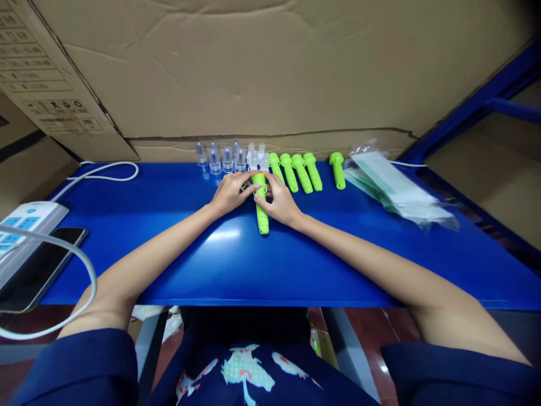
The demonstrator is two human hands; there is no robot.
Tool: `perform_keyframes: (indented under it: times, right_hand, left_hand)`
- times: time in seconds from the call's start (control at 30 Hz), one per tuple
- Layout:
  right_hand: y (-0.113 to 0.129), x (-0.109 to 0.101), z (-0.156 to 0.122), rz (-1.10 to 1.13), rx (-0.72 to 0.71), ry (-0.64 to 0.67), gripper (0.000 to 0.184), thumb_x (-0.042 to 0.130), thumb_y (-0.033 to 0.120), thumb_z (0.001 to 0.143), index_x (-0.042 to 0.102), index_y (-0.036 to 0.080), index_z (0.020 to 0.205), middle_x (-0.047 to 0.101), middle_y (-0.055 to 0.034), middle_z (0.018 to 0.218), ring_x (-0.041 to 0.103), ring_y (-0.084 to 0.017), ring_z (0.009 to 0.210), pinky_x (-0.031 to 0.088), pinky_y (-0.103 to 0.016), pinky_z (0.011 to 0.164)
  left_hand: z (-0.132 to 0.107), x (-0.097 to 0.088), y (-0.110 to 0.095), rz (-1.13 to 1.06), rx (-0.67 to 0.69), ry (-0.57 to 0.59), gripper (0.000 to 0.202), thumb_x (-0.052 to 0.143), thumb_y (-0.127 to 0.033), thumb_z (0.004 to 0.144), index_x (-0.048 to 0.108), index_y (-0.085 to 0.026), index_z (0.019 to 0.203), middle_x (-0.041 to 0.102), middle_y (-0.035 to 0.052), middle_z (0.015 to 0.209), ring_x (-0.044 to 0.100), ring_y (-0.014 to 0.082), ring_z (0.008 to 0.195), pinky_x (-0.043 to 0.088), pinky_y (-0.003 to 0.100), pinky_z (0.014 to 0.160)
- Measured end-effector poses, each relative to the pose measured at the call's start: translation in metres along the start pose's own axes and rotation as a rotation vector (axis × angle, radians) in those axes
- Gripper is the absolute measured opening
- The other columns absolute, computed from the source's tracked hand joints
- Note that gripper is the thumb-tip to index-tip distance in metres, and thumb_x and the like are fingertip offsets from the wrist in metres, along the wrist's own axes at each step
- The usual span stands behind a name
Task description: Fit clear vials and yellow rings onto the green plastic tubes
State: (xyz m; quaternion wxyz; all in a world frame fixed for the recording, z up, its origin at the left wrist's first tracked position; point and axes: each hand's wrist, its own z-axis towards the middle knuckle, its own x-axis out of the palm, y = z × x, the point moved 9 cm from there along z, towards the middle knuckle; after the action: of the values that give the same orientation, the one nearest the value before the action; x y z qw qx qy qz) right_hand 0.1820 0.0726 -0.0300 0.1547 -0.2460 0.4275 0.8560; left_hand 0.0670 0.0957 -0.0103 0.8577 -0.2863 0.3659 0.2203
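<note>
A lime-green plastic piece shaped like a small flashlight (262, 220) lies on the blue table, its narrow end toward me. My left hand (232, 190) grips its wide far end from the left, thumb against it and fingers curled over the top. From the right, my right hand (282, 201) holds the same piece, with the thumb across its collar. Fingers of both hands meet at the far end and partly hide it. Just behind the hands stand small clear white-tipped parts (261, 155). Similar green flashlight-shaped pieces (301, 173) lie in a row to their right.
Several clear plastic cups (215, 161) stand at the back left. Flat packets in clear bags (393, 180) lie at the right. A power strip (31, 223), a phone (40, 268) and a white cable (105, 172) are on the left. Cardboard (253, 73) walls the back.
</note>
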Motion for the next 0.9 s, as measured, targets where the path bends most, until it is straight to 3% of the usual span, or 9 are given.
perform_keyframes:
  times: [0.13,0.37,0.53,0.77,0.9]
  right_hand:
    - [-0.0055,0.0022,0.0042,0.044,0.020,-0.009,0.069,0.064,0.047,0.083,0.044,0.020,0.143,0.053,-0.0178,0.132,0.066,-0.029,0.103,0.063,-0.047,0.083]
    - [-0.0077,0.0036,0.0086,0.040,0.040,-0.006,0.061,0.061,0.034,0.082,0.047,0.017,0.139,0.054,-0.0183,0.131,0.066,-0.025,0.101,0.063,-0.041,0.081]
    - [-0.0057,0.0022,0.0092,-0.038,0.021,-0.011,0.059,0.059,0.034,0.083,0.049,0.011,0.135,0.058,-0.0211,0.126,0.066,-0.025,0.093,0.060,-0.045,0.084]
    - [-0.0046,0.0015,0.0093,-0.082,-0.022,-0.016,0.056,0.060,0.033,0.083,0.050,0.013,0.135,0.060,-0.0190,0.123,0.064,-0.028,0.102,0.057,-0.047,0.091]
    - [-0.0038,0.0035,0.0097,-0.085,-0.034,-0.005,0.057,0.059,0.034,0.083,0.051,0.015,0.136,0.060,-0.0176,0.123,0.065,-0.026,0.096,0.058,-0.044,0.088]
  left_hand:
    - [0.0013,0.0006,0.0006,-0.006,-0.001,0.005,0.043,0.054,-0.044,0.100,0.064,-0.018,0.133,0.076,0.0109,0.112,0.072,0.0243,0.101,0.051,0.038,0.095]
    - [0.0025,0.0021,0.0031,0.022,-0.020,0.018,0.043,0.053,-0.043,0.100,0.064,-0.016,0.132,0.077,0.0120,0.108,0.072,0.0255,0.100,0.053,0.039,0.095]
    - [0.0012,-0.0003,-0.0011,0.040,-0.011,0.004,0.042,0.051,-0.040,0.099,0.064,-0.015,0.131,0.076,0.0129,0.111,0.072,0.0268,0.102,0.052,0.041,0.096]
    - [0.0005,-0.0020,-0.0060,0.075,-0.023,0.017,0.041,0.049,-0.040,0.099,0.065,-0.015,0.127,0.076,0.0136,0.112,0.072,0.0280,0.104,0.051,0.042,0.094]
    - [0.0003,-0.0032,-0.0063,0.081,-0.026,0.009,0.038,0.049,-0.039,0.099,0.064,-0.014,0.123,0.076,0.0135,0.111,0.072,0.0279,0.103,0.051,0.041,0.092]
